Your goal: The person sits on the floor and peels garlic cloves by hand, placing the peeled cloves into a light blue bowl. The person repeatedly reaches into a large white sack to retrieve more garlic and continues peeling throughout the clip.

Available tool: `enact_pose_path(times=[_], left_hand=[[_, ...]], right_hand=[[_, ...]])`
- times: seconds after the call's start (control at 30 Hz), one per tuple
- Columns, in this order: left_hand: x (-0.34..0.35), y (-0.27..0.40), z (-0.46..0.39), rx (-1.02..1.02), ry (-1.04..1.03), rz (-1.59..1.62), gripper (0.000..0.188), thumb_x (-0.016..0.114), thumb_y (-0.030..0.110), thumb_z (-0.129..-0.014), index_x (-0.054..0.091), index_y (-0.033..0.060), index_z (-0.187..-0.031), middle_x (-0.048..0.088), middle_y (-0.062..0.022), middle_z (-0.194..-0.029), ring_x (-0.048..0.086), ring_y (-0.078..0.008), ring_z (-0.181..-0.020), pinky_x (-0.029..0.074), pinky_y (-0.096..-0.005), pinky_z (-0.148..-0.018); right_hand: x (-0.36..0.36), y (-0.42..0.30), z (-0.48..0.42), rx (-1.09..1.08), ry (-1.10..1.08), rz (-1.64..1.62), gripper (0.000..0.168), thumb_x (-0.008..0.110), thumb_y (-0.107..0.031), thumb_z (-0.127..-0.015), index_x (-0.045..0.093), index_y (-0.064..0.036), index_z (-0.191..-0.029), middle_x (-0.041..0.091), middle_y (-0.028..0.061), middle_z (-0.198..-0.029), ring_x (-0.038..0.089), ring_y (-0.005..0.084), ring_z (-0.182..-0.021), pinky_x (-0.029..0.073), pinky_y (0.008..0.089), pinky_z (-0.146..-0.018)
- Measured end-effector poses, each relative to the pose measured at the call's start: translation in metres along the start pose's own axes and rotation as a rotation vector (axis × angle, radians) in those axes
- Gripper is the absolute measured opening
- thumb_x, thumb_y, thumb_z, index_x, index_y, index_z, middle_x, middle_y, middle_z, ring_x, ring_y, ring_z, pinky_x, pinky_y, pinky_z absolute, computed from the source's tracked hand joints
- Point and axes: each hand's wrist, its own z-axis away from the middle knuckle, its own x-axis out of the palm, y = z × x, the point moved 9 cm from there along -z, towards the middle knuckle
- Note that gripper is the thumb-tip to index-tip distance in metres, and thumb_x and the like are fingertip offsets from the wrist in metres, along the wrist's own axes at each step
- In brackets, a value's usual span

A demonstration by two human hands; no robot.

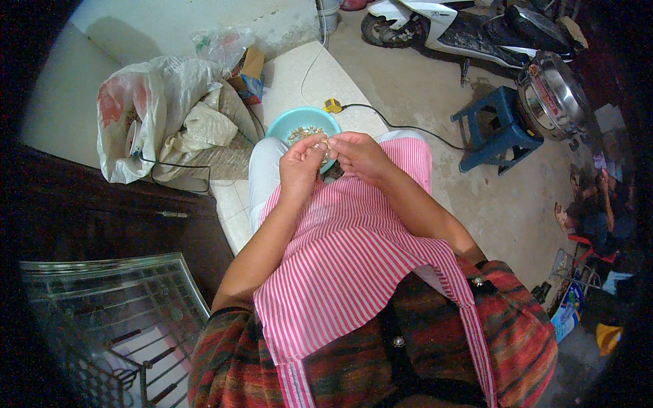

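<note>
A turquoise plastic basin [276, 124] sits just beyond my knees, with many small tan pieces [305, 133] in it; whether they are nuts or shells I cannot tell. Over its near side, my left hand [302, 166] and my right hand [359, 157] meet at the fingertips. Thumbs and forefingers pinch a small pale piece [325, 142] between them, partly hidden by the fingers. The remaining fingers of both hands are curled. A pink-and-white striped apron [336, 255] covers my lap below the wrists.
A yellow plug adapter [332, 105] with a black cord lies beyond the basin. Sacks and plastic bags [178, 97] and an open cardboard box [250, 76] are at the left. To the right stand a blue stool [502, 127], a shiny metal pot [553, 97] and a white scooter [438, 25].
</note>
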Motion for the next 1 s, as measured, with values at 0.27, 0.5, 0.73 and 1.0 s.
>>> enact_pose_path(times=[0.27, 0.5, 0.73, 1.0], left_hand=[[0.004, 0.025, 0.005, 0.186, 0.076, -0.116, 0.011, 0.057, 0.007, -0.083, 0.059, -0.0001, -0.091, 0.056, 0.0, -0.067, 0.045, -0.0032, -0.053, 0.036, -0.0177, -0.046], [0.015, 0.037, 0.01, 0.182, 0.161, -0.055, 0.009, 0.057, 0.011, -0.083, 0.057, 0.002, -0.085, 0.055, -0.0005, -0.065, 0.044, -0.0046, -0.049, 0.035, -0.0196, -0.043], [0.025, 0.033, 0.013, 0.101, 0.135, 0.026, 0.01, 0.053, 0.006, -0.084, 0.05, 0.0004, -0.092, 0.054, -0.003, -0.063, 0.042, -0.005, -0.045, 0.032, -0.0196, -0.038], [0.032, 0.026, 0.012, 0.116, 0.059, 0.142, 0.014, 0.052, 0.013, -0.089, 0.048, 0.0012, -0.095, 0.053, -0.0024, -0.063, 0.043, -0.0053, -0.044, 0.032, -0.0187, -0.037]], right_hand=[[-0.001, -0.018, 0.001, -0.266, 0.245, 0.417, 0.017, 0.057, -0.017, -0.085, 0.061, -0.003, -0.077, 0.053, -0.0033, -0.062, 0.041, 0.0029, -0.048, 0.032, 0.0193, -0.042], [0.004, -0.032, 0.015, -0.405, 0.319, 0.469, 0.018, 0.057, -0.018, -0.085, 0.062, -0.002, -0.081, 0.054, -0.0027, -0.063, 0.043, 0.0029, -0.05, 0.033, 0.0195, -0.043], [0.002, -0.029, 0.018, -0.372, 0.33, 0.352, 0.027, 0.049, -0.021, -0.087, 0.057, 0.0, -0.072, 0.055, 0.0031, -0.06, 0.051, 0.009, -0.054, 0.041, 0.0257, -0.048], [0.003, -0.031, 0.016, -0.345, 0.334, 0.25, 0.03, 0.047, -0.019, -0.089, 0.054, 0.0, -0.067, 0.054, 0.0039, -0.056, 0.051, 0.0102, -0.047, 0.04, 0.0257, -0.042]])
